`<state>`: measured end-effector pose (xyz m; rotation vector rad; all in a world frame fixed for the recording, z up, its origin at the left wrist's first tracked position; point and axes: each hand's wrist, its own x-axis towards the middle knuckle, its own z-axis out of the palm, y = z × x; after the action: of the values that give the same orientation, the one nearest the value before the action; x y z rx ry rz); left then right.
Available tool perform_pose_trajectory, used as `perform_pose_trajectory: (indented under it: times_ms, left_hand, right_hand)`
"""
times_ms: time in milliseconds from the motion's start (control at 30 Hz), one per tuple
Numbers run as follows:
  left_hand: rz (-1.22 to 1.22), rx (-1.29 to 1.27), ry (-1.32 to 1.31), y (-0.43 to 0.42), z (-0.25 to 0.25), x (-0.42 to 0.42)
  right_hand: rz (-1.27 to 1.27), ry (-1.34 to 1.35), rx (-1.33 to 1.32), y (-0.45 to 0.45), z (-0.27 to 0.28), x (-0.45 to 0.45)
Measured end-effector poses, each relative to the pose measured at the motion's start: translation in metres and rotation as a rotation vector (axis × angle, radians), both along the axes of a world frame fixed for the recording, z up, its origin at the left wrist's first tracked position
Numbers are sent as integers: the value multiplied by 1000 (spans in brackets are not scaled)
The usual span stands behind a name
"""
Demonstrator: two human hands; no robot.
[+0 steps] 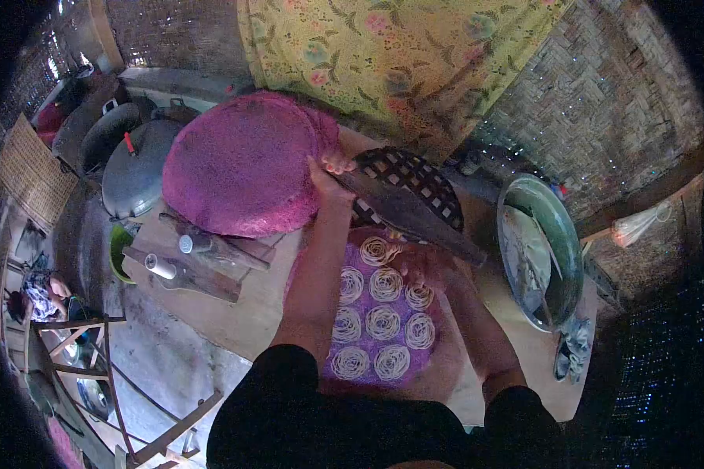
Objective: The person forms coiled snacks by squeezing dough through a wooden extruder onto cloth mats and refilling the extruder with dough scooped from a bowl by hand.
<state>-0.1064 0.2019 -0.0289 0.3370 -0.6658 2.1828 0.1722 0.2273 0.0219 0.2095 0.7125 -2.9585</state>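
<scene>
My left hand (330, 176) is closed round the upper-left end of a long dark wooden bar (414, 211), which slants down to the right over the mat. Below the bar, my right hand (426, 267) is close to the coils at the upper right of the mat. Its fingers are in shadow, and I cannot make out whether they hold anything. Several pale coils of thin strands (383, 322) lie in rows on a purple mat (365, 313). A black lattice tray (407, 184) lies behind the bar.
At the left is a large round pink tray (242, 164), with wooden pieces (203, 250) and a white cylinder (160, 266) before it. A metal basin (540, 250) stands right, near a crumpled cloth (572, 349). Dark pans (137, 168) stand far left, and a yellow floral cloth (399, 62) hangs behind.
</scene>
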Motion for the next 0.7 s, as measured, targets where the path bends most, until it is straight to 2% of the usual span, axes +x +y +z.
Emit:
perform_pose_trajectory:
  times_ms: [33, 167, 300, 400, 467, 533, 567, 633, 700]
  left_hand:
    - [64, 7, 7, 0, -3, -11]
    - [104, -97, 33, -31, 55, -18]
    - [9, -13, 113, -59, 100, -21]
    - [40, -1, 257, -81, 119, -30]
    - [86, 17, 358, -98, 127, -37]
    - [269, -229, 401, -117, 128, -40]
    - [276, -233, 398, -121, 132, -34]
    - [315, -681, 129, -124, 138, -19]
    - [268, -691, 93, -126, 109, -21]
  right_hand:
    - [2, -18, 23, 0, -1, -2]
    - [-9, -104, 104, -12, -13, -17]
    - [-45, -132, 130, -22, -14, -31]
    - [-18, -113, 188, -17, 20, -33]
    - [56, -137, 322, -14, 56, -33]
    - [191, -284, 649, -18, 99, -37]
    - [247, -369, 781, -20, 108, -39]
    - [300, -524, 971, -23, 100, -45]
    - [327, -587, 1050, -27, 92, -47]
